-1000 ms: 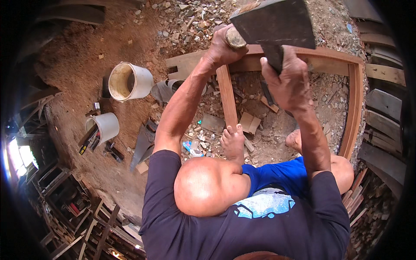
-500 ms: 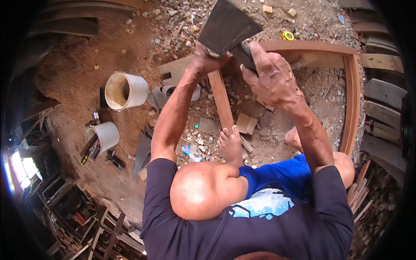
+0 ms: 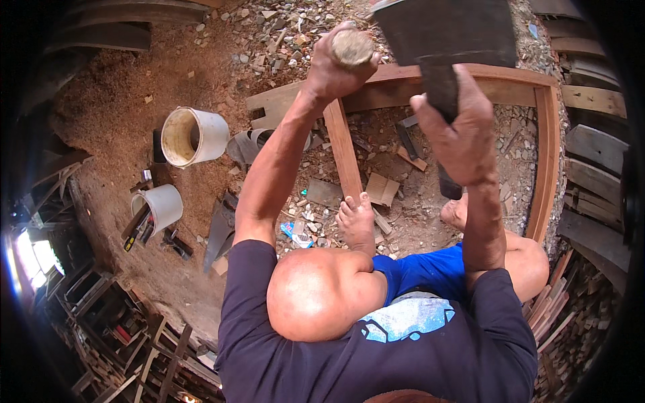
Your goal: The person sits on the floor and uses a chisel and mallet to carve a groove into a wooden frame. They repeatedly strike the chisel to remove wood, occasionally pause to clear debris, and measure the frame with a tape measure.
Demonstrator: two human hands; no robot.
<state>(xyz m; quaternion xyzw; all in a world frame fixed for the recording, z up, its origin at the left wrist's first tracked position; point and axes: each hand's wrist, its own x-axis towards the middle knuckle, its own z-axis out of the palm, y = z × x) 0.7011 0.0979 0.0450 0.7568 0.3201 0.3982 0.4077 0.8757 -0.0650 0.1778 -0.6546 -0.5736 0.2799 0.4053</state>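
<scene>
My left hand (image 3: pixel 341 70) is wrapped in a fist around a round wooden handle (image 3: pixel 353 47), its pale end facing up. Whatever lies below that fist is hidden. Raised to the right, my right hand (image 3: pixel 463 134) grips a wide-bladed, cleaver-like tool (image 3: pixel 447 33) by its dark handle, thumb and forefinger along the neck. The blade points away from me and is apart from the wooden handle. Under both hands lies a reddish timber frame (image 3: pixel 390 94). Its shorter crosspiece (image 3: pixel 342 148) runs toward my bare foot (image 3: pixel 356 218), which touches its near end.
Two white buckets (image 3: pixel 211 138) stand at the left, the nearer with hand tools in it. A saw (image 3: pixel 218 232) and a small try square (image 3: pixel 406 138) lie on the ground. Rubble and wood scraps cover the far floor. Boards (image 3: pixel 594 141) line the right side.
My right hand has lifted the blade up and to the right, away from my left fist. The wooden handle's end now shows. My left hand has moved slightly up.
</scene>
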